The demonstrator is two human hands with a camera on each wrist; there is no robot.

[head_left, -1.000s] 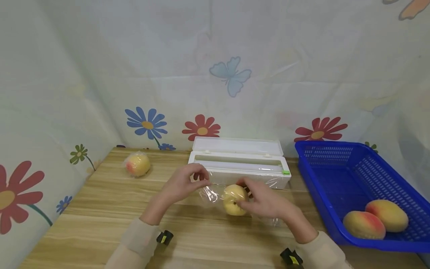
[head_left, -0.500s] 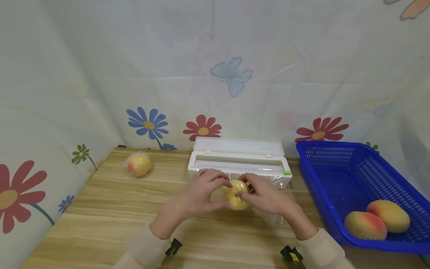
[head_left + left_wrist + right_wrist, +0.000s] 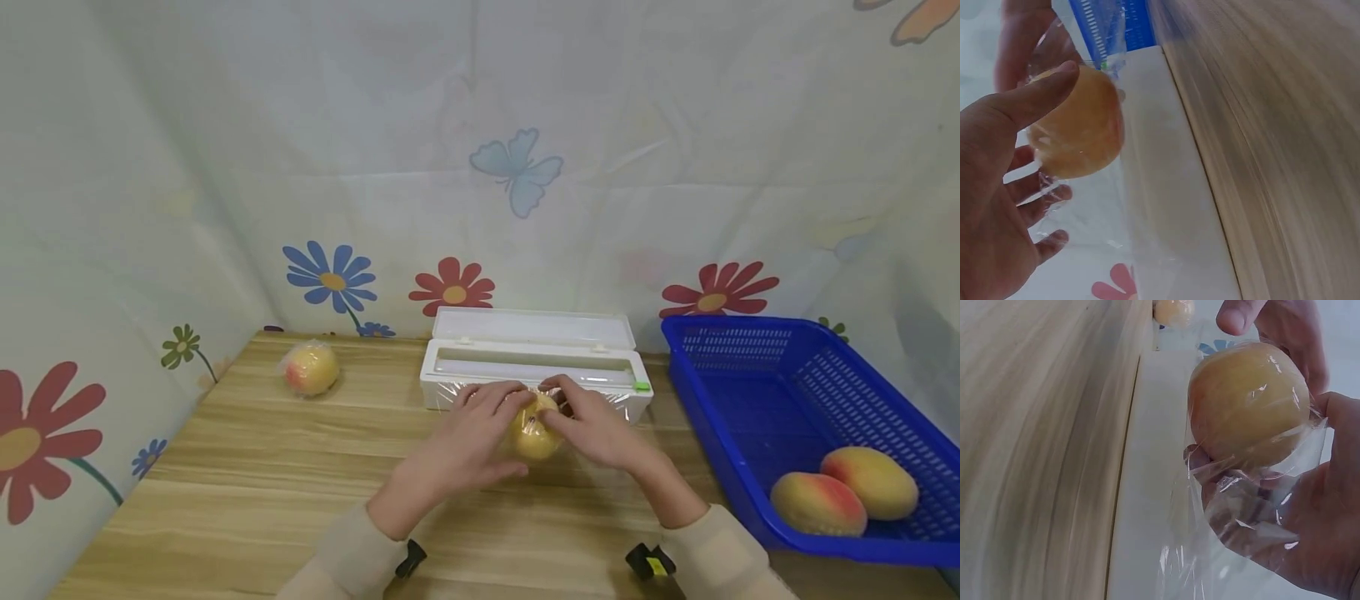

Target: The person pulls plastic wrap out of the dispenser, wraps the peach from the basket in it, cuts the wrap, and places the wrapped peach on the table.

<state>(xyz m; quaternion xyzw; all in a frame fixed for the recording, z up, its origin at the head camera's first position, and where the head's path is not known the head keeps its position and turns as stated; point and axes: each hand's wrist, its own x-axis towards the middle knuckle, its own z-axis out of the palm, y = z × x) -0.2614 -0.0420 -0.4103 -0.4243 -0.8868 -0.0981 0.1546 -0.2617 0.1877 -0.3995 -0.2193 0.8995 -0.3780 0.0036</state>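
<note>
A yellow mango point(image 3: 536, 433) with clear plastic wrap around it is held up in front of the white wrap dispenser point(image 3: 536, 367). My right hand point(image 3: 600, 429) grips the mango, its thumb on the near side and fingers behind. Loose plastic wrap point(image 3: 1254, 519) hangs over the right palm in the right wrist view. My left hand point(image 3: 468, 442) is at the mango's left side, fingers reaching over its top edge and thumb apart below. In the left wrist view, the left fingers point(image 3: 1050, 203) spread loosely beside the film. Film stretches between the mango and the dispenser.
A wrapped mango point(image 3: 311, 369) sits at the back left of the wooden table point(image 3: 247, 483). On the right stands a blue basket point(image 3: 720, 450) with two bare mangoes point(image 3: 817, 504) in it. The dispenser's lid point(image 3: 532, 327) is raised, and a patterned cloth hangs behind.
My left hand has moved right, from the film's left end to the mango's side, folding the film against it. The right hand has raised the mango slightly toward the dispenser.
</note>
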